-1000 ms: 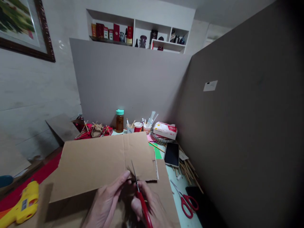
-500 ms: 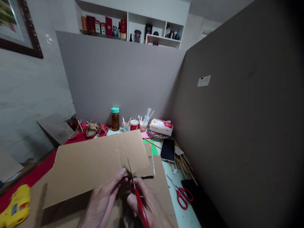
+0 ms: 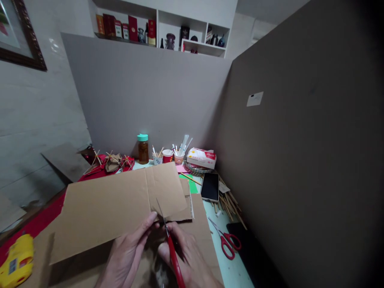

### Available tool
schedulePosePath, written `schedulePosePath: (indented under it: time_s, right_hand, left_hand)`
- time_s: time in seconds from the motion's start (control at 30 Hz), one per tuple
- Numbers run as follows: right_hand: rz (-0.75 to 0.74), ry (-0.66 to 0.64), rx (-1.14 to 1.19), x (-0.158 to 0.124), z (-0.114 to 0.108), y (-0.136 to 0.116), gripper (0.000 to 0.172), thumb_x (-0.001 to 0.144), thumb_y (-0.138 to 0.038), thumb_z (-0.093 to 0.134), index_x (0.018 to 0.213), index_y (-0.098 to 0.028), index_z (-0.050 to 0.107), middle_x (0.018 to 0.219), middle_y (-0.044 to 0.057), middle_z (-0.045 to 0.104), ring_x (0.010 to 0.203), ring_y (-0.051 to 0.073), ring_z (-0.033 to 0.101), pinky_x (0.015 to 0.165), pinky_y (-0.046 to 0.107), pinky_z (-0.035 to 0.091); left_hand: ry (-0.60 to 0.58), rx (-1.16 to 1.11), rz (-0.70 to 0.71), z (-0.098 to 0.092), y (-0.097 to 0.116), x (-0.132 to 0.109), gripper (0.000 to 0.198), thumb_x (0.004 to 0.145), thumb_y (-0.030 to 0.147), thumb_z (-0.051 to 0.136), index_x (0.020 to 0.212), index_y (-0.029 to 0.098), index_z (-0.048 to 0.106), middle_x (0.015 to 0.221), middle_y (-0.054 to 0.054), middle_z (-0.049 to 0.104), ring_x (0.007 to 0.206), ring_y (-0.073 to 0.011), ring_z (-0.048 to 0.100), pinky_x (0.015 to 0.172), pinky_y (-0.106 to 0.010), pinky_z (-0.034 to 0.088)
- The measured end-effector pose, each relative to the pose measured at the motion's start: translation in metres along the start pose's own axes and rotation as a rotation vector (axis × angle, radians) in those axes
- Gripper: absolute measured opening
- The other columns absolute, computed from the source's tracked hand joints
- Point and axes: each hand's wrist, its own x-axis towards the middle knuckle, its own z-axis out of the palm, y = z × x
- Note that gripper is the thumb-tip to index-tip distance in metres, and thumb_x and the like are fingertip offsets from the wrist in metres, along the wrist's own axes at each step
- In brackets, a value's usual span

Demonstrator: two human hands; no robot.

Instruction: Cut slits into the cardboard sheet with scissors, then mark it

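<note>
My right hand (image 3: 187, 260) is closed around the red scissors (image 3: 173, 250), blades at the near edge of the cardboard sheet (image 3: 111, 208). My left hand (image 3: 129, 252) pinches that edge just beside them.

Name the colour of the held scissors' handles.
Red: the scissors in the right hand, head view.

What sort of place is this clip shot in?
Probably a home craft desk, screened by grey boards: the right hand works red scissors into a cardboard sheet the left hand holds; a yellow glue gun and cups of sticks sit nearby.
</note>
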Motion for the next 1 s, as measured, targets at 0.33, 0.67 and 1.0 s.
schedulePosePath:
  time_s: [0.33, 0.67, 1.0]
  right_hand:
    - [0.002, 0.028, -0.013, -0.004, -0.001, -0.007, 0.042, 0.103, -0.059, 0.055, 0.118, -0.022, 0.069, 0.096, 0.004, 0.071, 0.09, 0.023, 0.063, 0.081, 0.032, 0.048]
    - [-0.003, 0.056, -0.025, -0.003, 0.003, -0.01, 0.049, 0.102, -0.066, 0.052, 0.113, -0.022, 0.071, 0.094, 0.005, 0.071, 0.086, 0.023, 0.063, 0.078, 0.032, 0.048]
    - [-0.06, 0.084, -0.037, -0.001, 0.006, -0.005, 0.044, 0.103, -0.063, 0.048, 0.097, -0.023, 0.067, 0.082, 0.003, 0.065, 0.073, 0.02, 0.058, 0.069, 0.03, 0.043]
  left_hand:
    - [-0.015, 0.046, -0.011, -0.002, -0.003, 0.002, 0.073, 0.019, 0.036, 0.11, 0.081, 0.01, 0.082, 0.088, -0.009, 0.081, 0.079, -0.0189, 0.074, 0.075, -0.017, 0.065]
    - [-0.018, 0.025, -0.025, -0.004, -0.006, 0.003, 0.059, 0.03, 0.023, 0.106, 0.082, 0.008, 0.082, 0.09, -0.01, 0.081, 0.083, -0.0186, 0.073, 0.078, -0.015, 0.064]
    - [-0.013, 0.063, -0.019, -0.004, -0.006, 0.005, 0.039, 0.053, 0.026, 0.1, 0.084, 0.013, 0.081, 0.093, -0.012, 0.08, 0.09, -0.025, 0.076, 0.087, -0.03, 0.067]
